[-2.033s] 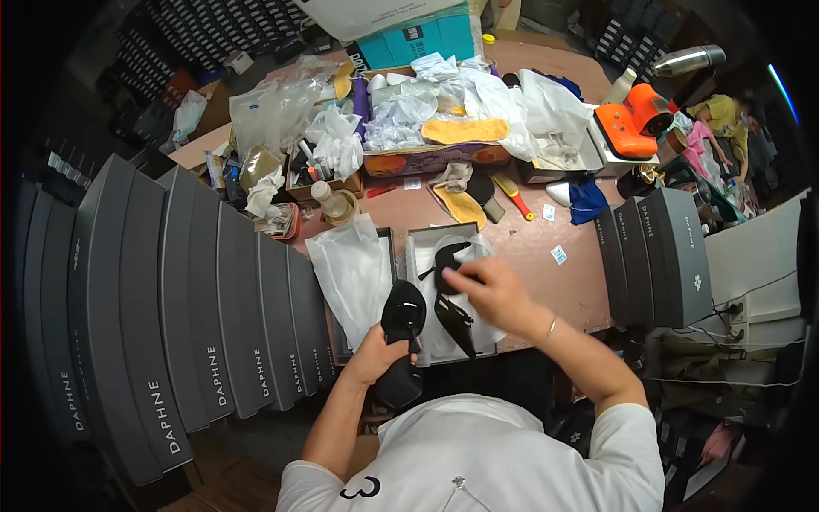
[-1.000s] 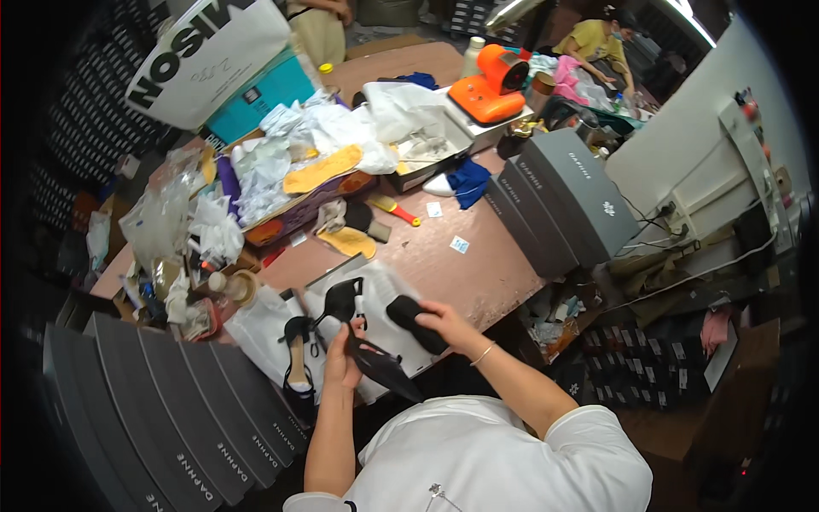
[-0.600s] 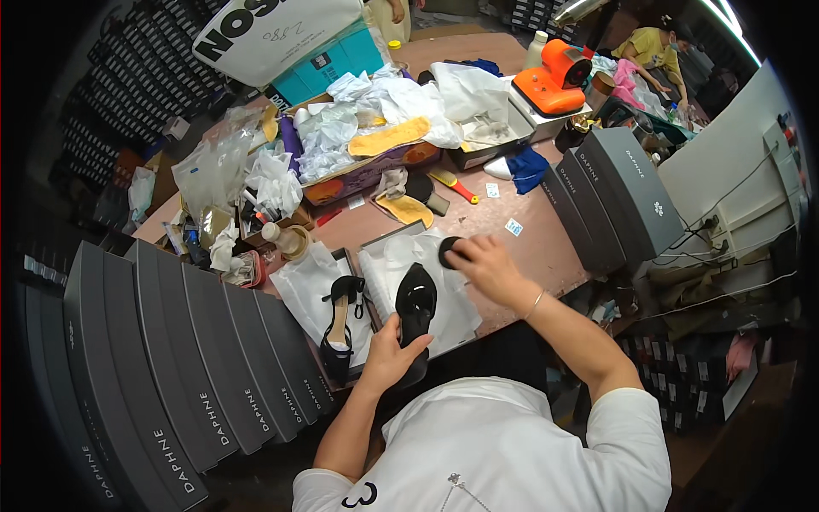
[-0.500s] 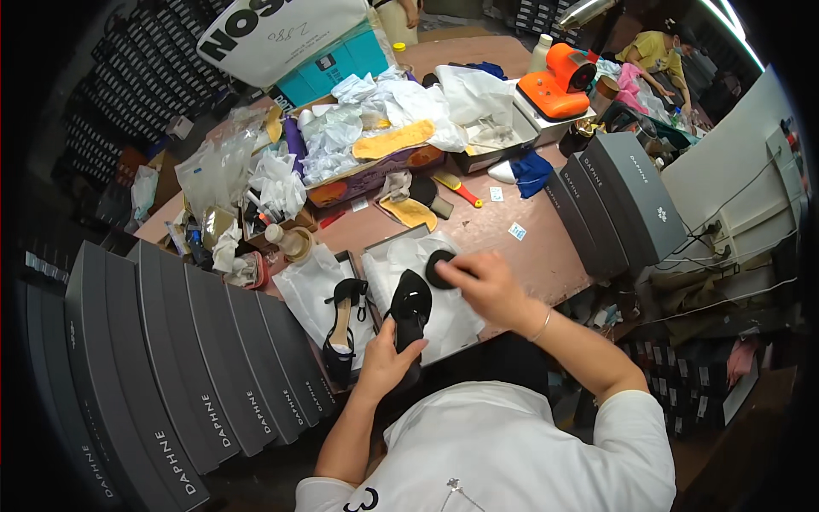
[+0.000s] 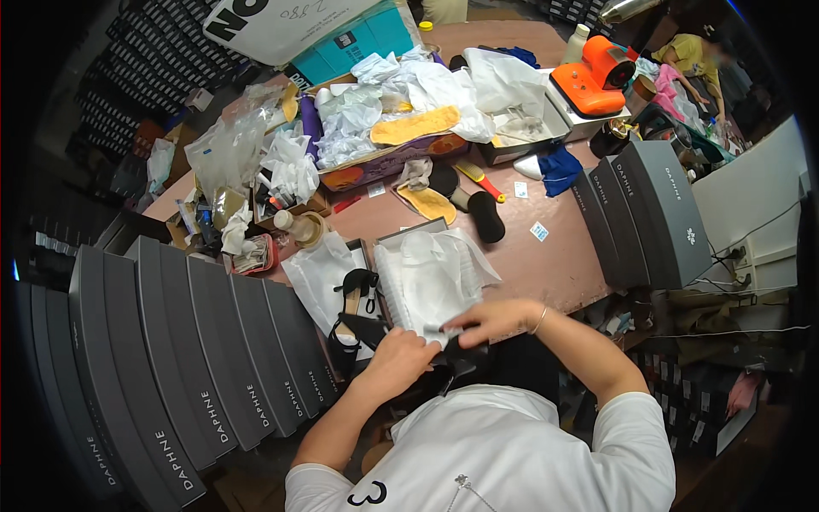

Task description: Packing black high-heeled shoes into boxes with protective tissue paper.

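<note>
My left hand (image 5: 397, 363) grips a black high-heeled shoe (image 5: 465, 354) at the table's front edge, close to my body. The shoe's pointed end (image 5: 358, 326) sticks out to the left of that hand. My right hand (image 5: 495, 320) lies over the same shoe, its fingertips pinching at a small pale bit on top of it. Just beyond the hands is an open shoe box (image 5: 409, 235) lined with white tissue paper (image 5: 431, 273). A second black strappy heel (image 5: 351, 294) lies on a clear plastic bag left of the box.
Grey shoe boxes stand in a row at my left (image 5: 213, 358) and in a stack at right (image 5: 640, 213). Farther back are a black oval brush (image 5: 486, 218), yellow insoles (image 5: 414, 126), a cardboard tray of bags and an orange device (image 5: 593, 77).
The shoe was held sole-up over the tissue-lined box. Both hands have since brought it down to the table's near edge, and the right hand has moved onto it.
</note>
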